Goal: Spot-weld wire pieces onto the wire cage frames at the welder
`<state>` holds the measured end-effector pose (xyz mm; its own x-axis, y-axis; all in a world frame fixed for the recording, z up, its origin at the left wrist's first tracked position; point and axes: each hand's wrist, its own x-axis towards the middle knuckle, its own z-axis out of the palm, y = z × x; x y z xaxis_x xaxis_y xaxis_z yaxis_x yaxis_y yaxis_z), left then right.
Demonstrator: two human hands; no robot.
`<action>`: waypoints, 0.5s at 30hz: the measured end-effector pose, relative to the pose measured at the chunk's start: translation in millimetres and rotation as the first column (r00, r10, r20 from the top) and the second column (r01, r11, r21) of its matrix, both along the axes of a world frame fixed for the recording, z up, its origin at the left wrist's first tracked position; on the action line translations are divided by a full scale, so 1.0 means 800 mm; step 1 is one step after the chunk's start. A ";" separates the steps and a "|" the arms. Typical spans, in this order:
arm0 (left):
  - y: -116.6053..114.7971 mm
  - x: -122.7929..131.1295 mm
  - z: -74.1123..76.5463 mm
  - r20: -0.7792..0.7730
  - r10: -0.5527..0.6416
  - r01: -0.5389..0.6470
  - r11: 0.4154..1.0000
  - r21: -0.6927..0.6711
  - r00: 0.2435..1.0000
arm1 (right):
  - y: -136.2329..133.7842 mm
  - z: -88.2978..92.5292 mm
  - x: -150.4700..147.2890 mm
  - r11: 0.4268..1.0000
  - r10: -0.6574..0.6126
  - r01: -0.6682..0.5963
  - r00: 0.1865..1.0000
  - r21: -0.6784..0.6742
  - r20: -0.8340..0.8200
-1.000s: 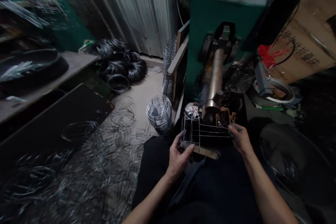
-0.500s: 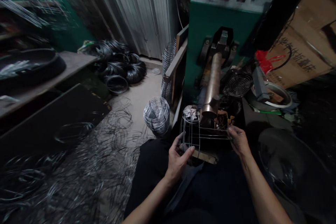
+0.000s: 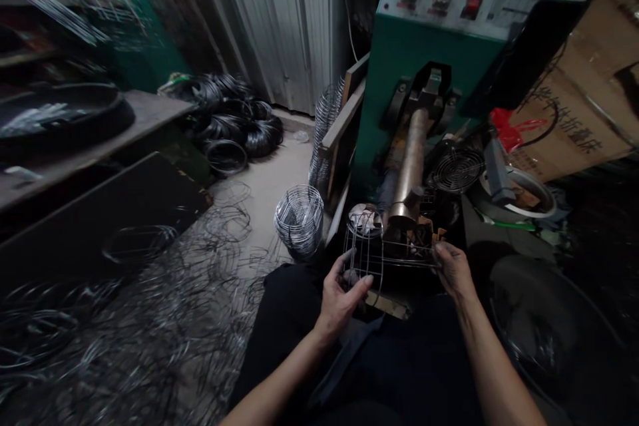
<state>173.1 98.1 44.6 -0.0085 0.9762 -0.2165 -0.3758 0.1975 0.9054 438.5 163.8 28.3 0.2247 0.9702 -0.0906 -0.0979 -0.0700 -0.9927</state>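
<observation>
Between my hands, over my lap, is a wire frame [image 3: 368, 254] with rounded rings at its left end and long thin wires running right. My left hand [image 3: 343, 296] grips its left end, thumb and fingers wrapped round the wires. The wire ends on the right are pinched by my right hand [image 3: 453, 267]; its fingertips are pressed together. Just beyond the frame, the machine's metal cylinder arm [image 3: 409, 166] juts toward me. The frame appears apart from this arm, though their exact gap is hard to judge.
A green machine [image 3: 429, 40] with a lit red lamp stands ahead. A stack of wire rings [image 3: 299, 219] stands on the floor to the left, near scattered wire [image 3: 164, 319]. Black wire coils [image 3: 234, 116] lie farther back. A cardboard box [image 3: 589, 93] and round metal pan [image 3: 542, 196] are at right.
The view has shifted slightly, so the machine sits a little lower and farther right. Both hands keep their hold on the wire frame, which has turned only slightly.
</observation>
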 end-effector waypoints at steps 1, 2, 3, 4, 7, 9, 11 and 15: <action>0.001 0.000 -0.001 0.007 0.001 -0.001 1.000 0.002 1.000 | 0.001 0.000 0.001 1.000 0.004 -0.004 1.000 0.003 0.002; 0.002 0.000 -0.001 0.010 0.005 -0.005 1.000 0.005 1.000 | 0.001 0.000 0.002 1.000 0.007 -0.007 1.000 0.007 0.006; 0.003 0.000 -0.001 0.010 0.007 -0.007 1.000 0.009 1.000 | 0.002 -0.001 0.002 1.000 0.010 -0.010 1.000 0.010 0.011; 0.004 0.000 -0.002 0.009 0.008 -0.008 1.000 0.013 1.000 | 0.003 -0.002 0.003 1.000 0.012 -0.012 1.000 0.012 0.017; 0.008 0.001 0.000 0.014 -0.011 0.011 1.000 0.020 1.000 | 0.008 -0.006 0.003 0.999 -0.001 0.000 0.999 0.046 0.033; 0.010 0.003 0.001 0.015 -0.019 0.019 1.000 0.020 1.000 | 0.012 -0.007 0.002 0.997 -0.003 0.000 0.999 0.080 0.038; 0.011 0.004 0.004 0.008 -0.007 0.007 1.000 0.028 1.000 | 0.015 -0.007 0.002 0.996 0.028 -0.031 0.999 0.082 0.035; -0.006 -0.005 0.012 0.032 0.007 -0.007 1.000 -0.019 0.999 | -0.003 -0.002 0.012 0.987 0.142 -0.146 0.988 0.067 0.065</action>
<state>169.0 93.5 54.4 -0.0082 0.9719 -0.2351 -0.4060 0.2116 0.8890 448.0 161.7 27.0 0.0851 0.9963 -0.0102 -0.0320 -0.0075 -0.9995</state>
